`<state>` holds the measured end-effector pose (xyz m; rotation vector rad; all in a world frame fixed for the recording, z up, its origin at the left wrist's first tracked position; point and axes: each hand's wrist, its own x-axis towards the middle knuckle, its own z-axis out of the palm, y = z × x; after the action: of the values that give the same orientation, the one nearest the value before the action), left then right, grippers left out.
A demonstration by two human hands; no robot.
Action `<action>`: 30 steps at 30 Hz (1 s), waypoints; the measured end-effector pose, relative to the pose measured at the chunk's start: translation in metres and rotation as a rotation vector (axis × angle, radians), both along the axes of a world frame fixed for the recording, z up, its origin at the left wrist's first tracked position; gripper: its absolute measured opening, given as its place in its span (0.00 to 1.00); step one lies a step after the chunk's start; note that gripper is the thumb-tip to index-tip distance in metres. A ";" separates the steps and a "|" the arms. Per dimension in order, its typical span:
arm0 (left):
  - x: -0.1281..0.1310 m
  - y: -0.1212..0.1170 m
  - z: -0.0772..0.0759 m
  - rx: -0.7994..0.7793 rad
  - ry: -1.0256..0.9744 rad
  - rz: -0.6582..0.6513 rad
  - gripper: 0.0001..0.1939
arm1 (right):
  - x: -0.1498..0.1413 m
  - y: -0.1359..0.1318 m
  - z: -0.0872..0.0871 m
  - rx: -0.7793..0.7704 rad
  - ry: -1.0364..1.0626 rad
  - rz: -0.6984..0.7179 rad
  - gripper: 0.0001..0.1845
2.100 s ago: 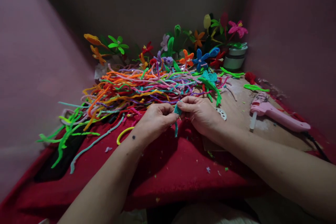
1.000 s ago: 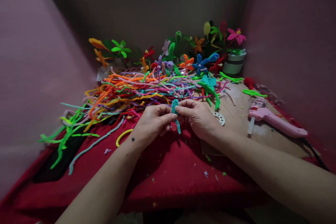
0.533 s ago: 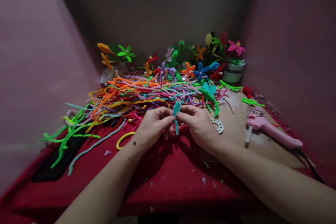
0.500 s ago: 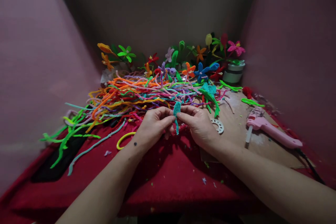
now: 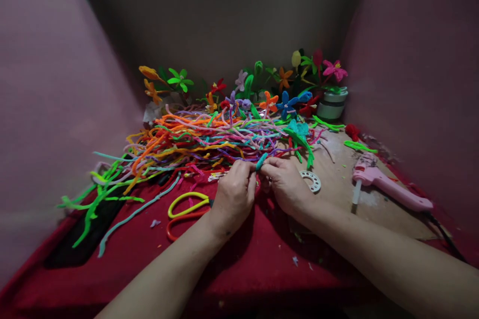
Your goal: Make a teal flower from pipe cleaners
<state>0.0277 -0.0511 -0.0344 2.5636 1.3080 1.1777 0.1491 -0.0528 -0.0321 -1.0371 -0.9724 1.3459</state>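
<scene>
A short teal piece of bent pipe cleaner [image 5: 261, 160] is pinched between my two hands, tilted, its upper end showing above the fingers. My left hand [image 5: 236, 187] closes on it from the left, fingers curled. From the right, my right hand [image 5: 286, 182] grips it with thumb and fingers; its lower part is hidden. Just beyond my hands lies a heap of multicoloured pipe cleaners [image 5: 202, 139]. Scissors with yellow and red handles [image 5: 188, 204] lie beside my left wrist, their blades out of sight behind the hand.
A pink glue gun [image 5: 391, 188] rests on a cardboard sheet [image 5: 333, 199] at right, near a white ring with holes [image 5: 313, 182]. Finished pipe-cleaner flowers [image 5: 286, 103] and a small striped pot [image 5: 332, 103] stand at the back. A dark flat object [image 5: 75, 244] lies at left.
The teal piece has gone from upright to tilted and sits deeper in my fingers. My left hand has turned and shifted right, uncovering more of the scissors' handles.
</scene>
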 end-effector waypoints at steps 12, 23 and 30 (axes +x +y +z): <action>0.000 0.000 -0.008 0.039 0.126 0.008 0.08 | 0.007 0.008 -0.004 0.170 -0.518 -0.080 0.05; 0.000 0.003 0.020 -0.851 -0.747 -0.121 0.08 | 0.006 0.004 -0.001 0.178 -0.103 0.045 0.11; -0.007 0.008 0.023 -0.894 -0.821 -0.143 0.16 | 0.007 0.003 0.003 0.225 -0.276 -0.029 0.08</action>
<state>0.0204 -0.0430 -0.0113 1.3054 1.0478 1.0668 0.1560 -0.0502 -0.0294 -1.0756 -1.2778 1.0580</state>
